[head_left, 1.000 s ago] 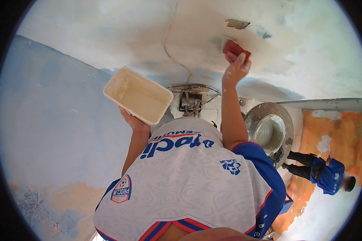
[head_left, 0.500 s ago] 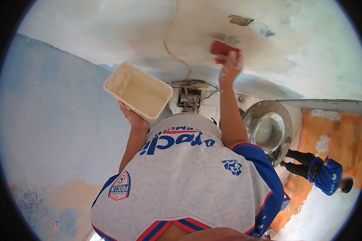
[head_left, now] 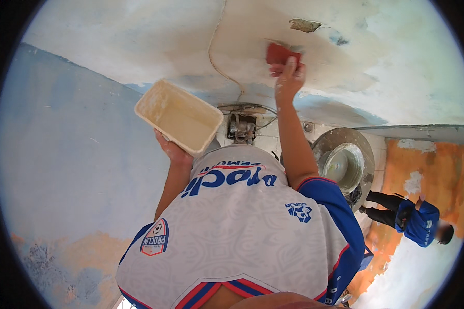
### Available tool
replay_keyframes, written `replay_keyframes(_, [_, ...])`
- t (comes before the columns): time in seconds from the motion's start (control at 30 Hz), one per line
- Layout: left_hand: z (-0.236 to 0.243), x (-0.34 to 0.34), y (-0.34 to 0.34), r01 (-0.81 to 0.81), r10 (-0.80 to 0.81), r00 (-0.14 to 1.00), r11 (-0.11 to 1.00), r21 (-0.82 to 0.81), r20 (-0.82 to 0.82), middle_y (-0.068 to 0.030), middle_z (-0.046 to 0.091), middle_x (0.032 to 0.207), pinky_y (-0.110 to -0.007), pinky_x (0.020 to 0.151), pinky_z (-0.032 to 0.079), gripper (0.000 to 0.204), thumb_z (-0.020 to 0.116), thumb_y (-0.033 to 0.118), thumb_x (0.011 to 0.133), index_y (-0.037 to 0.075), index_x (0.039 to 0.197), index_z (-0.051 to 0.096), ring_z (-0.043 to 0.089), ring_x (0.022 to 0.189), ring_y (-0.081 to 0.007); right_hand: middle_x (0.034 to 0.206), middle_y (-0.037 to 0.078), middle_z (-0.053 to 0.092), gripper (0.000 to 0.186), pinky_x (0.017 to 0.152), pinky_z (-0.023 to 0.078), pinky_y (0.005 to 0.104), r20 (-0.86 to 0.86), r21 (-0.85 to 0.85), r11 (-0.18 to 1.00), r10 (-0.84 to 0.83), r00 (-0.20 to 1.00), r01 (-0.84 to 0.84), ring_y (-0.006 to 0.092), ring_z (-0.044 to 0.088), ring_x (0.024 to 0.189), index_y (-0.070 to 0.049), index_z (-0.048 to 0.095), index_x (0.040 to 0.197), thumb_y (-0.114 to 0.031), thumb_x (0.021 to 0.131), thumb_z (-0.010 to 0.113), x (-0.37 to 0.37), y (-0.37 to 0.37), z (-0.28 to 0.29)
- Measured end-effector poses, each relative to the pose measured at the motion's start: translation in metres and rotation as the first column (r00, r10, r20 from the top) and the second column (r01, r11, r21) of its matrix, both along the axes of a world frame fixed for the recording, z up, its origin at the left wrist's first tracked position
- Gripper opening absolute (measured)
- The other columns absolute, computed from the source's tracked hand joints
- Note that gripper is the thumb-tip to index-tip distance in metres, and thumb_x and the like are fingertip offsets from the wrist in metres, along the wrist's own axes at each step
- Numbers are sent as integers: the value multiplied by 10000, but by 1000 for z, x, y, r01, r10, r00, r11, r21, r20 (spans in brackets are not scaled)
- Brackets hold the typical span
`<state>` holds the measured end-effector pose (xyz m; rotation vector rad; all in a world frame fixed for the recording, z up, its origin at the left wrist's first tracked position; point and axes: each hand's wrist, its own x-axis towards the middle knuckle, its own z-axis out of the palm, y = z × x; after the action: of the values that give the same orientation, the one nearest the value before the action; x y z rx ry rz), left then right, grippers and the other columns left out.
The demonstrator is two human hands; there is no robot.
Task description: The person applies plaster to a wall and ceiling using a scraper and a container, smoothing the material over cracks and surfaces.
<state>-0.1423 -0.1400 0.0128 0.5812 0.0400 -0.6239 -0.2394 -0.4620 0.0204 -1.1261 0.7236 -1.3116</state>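
My left hand (head_left: 172, 148) grips the lower edge of a cream rectangular plastic tub (head_left: 205, 114). The tub is tilted, and a pale coating lines its inside. In my right hand (head_left: 290, 81), a flat red putty spreader (head_left: 282, 53) is pinched between thumb and fingers. Its edge is at the wall (head_left: 252, 31), over a small greyish patch that it partly hides. Just beyond the spreader, a chipped hole (head_left: 304, 25) shows in the plaster, with a smaller blue-grey spot (head_left: 339, 39) beside it.
A thin cable (head_left: 210, 51) runs down the wall to a dusty metal device (head_left: 241, 127) near the floor. Right of me, a round basin (head_left: 363, 154) holds a whitish bucket (head_left: 348, 164). Farther right stands a person in blue (head_left: 423, 221) by an orange, patchy wall (head_left: 448, 175).
My right hand has shifted slightly left and farther up the wall with the red putty spreader. The tub in my left hand has barely moved.
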Motion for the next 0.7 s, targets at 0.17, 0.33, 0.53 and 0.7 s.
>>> replay_keyframes(0.17, [-8, 8, 4, 24, -13, 986, 998, -60, 169, -72, 505, 1480, -449, 1091, 473, 629, 335, 576, 1047, 161, 1514, 407, 525, 1328, -288, 724, 167, 695, 332, 516, 547, 299, 63, -19, 983, -181, 981, 183, 213, 664, 547, -31, 476, 1103, -360, 1076, 508, -49, -24, 12])
replay_keyframes(0.33, [-19, 12, 3, 64, -48, 991, 989, -133, 127, -69, 517, 1468, -451, 1086, 478, 623, 339, 573, 1046, 161, 1507, 417, 534, 1318, -288, 780, 151, 695, 259, 547, 567, 306, -67, -43, 998, 50, 996, -53, 184, 674, 597, -11, 519, 1112, -265, 1068, 532, -18, -11, -1])
replay_keyframes(0.53, [-3, 3, -5, 5, 3, 998, 993, -116, 68, -63, 531, 1455, -456, 1078, 484, 620, 351, 573, 1043, 164, 1501, 426, 545, 1307, -288, 818, 177, 700, 347, 595, 614, 338, 126, 10, 989, -147, 981, 147, 225, 697, 642, 13, 457, 1188, -320, 1095, 430, -57, -29, -2])
replay_keyframes(0.7, [3, -1, -14, 67, -62, 997, 994, -88, 51, -56, 543, 1446, -472, 1069, 490, 631, 381, 585, 1032, 165, 1500, 430, 547, 1305, -285, 845, 170, 706, 302, 616, 611, 324, -185, -90, 995, 14, 983, -31, 229, 707, 661, -2, 466, 1169, -290, 1084, 489, -25, -16, -12])
